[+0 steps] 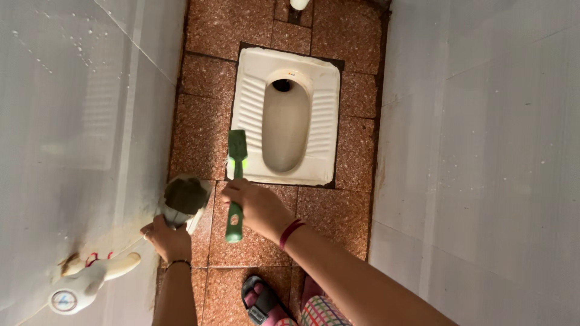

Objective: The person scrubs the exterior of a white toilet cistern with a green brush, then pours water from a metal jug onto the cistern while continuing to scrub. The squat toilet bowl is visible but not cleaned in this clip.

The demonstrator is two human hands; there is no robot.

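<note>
My right hand point(257, 205) grips the handle of a green scrubbing brush point(235, 181), whose head lies over the front left rim of the white squat toilet pan point(320, 108). A red band is on that wrist. My left hand point(168, 236) holds the handle of a pale plastic jug point(184, 198) with dark liquid inside, close to the left wall.
White tiled walls point(483, 151) close in on both sides of a narrow brown speckled floor point(208, 78). A worn white tap point(90, 278) juts from the left wall low down. My foot in a pink-strapped sandal point(263, 302) stands at the bottom.
</note>
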